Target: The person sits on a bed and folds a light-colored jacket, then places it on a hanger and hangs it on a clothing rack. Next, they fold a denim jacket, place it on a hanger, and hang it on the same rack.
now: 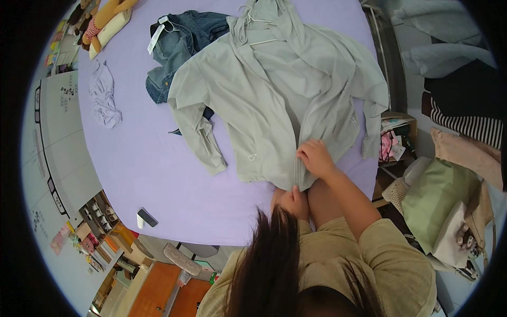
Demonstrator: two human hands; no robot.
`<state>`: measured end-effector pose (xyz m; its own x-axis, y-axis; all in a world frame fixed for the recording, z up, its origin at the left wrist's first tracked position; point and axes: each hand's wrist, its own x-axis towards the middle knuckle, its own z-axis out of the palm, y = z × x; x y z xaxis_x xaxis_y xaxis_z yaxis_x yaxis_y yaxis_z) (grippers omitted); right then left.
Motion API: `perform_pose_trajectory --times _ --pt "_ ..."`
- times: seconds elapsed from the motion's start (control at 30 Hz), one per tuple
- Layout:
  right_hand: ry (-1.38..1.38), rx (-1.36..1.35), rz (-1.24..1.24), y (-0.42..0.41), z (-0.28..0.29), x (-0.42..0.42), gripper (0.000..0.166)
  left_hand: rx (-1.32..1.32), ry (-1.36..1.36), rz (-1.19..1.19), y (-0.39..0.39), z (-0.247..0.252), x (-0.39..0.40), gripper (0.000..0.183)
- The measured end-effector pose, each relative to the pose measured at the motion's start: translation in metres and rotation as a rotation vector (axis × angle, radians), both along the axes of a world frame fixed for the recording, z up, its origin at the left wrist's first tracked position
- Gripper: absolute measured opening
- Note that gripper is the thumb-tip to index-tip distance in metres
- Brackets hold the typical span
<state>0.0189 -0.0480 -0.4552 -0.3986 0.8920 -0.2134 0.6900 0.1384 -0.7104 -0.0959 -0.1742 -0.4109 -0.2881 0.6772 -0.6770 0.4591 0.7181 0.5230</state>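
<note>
A pale grey-green hooded zip jacket (257,107) lies spread on a lilac bed sheet (170,190), its hem towards me. The front is parted at the top, and its two zip edges come together near the hem. A white clothes hanger (263,41) sits inside the neck, with its hook by the hood. My left hand (291,203) pinches the bottom of the front at the zip, thumb on top. Higher up the zip my right hand (317,158) grips the front edge with bent fingers. Whether a zip slider is under those fingers is hidden.
Blue denim clothing (174,51) with a white tag lies partly under the jacket's left-hand side. A crumpled lilac cloth (103,95), a plush toy (105,20) and a dark phone-like device (147,217) rest on the bed. Bags (439,198) and hanging clothes (463,95) crowd the right.
</note>
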Motion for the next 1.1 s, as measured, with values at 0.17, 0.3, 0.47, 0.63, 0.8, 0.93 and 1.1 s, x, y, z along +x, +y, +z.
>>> perform_pose_trajectory --times 0.17,0.3,0.47,0.63,0.8,0.93,1.1 --pt "0.022 0.069 -0.1 0.034 -0.001 0.006 0.008 0.187 0.163 -0.098 -0.044 -0.02 -0.007 0.042" --pt "-0.054 0.155 -0.025 0.074 0.003 0.006 0.008 0.16 0.201 -0.078 -0.084 -0.032 -0.032 0.04" --pt "-0.02 0.156 -0.143 0.102 0.008 -0.002 0.01 -0.112 0.17 0.021 -0.129 -0.03 -0.072 0.039" --pt "0.042 0.217 -0.111 0.105 0.002 -0.01 0.01 -0.264 0.2 0.07 -0.174 -0.024 -0.108 0.039" --pt "0.067 0.244 -0.177 0.123 0.015 -0.006 0.01 -0.366 0.217 0.104 -0.206 -0.018 -0.132 0.042" --pt "0.097 0.232 -0.265 0.14 0.017 0.0 0.009 -0.427 0.218 0.112 -0.222 -0.014 -0.147 0.045" --pt "0.075 0.29 -0.227 0.161 0.022 0.013 0.008 -0.516 0.222 0.099 -0.239 -0.013 -0.166 0.049"
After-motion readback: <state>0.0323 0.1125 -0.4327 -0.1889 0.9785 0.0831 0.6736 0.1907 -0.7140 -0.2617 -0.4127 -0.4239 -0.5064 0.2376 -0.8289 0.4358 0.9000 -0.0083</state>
